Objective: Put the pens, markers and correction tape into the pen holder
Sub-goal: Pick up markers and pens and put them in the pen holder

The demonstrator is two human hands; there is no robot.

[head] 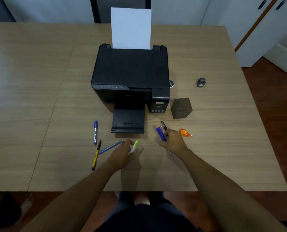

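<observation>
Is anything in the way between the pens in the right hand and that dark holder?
Nothing visible. The right hand holds a blue marker and another pen; bare table lies between it and the pen holder. The printer stands left of that path, the correction tape right.

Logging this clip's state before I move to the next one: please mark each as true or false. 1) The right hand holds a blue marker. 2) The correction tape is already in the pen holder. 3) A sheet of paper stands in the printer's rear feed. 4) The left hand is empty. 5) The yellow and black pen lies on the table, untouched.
1) True: the right hand grips a blue marker.
2) False: the correction tape lies on the table, nearer the person than the pen holder.
3) True: white paper rises behind the printer.
4) False: the left hand holds a green-capped pen.
5) True: the yellow and black pen lies apart from both hands.
</observation>
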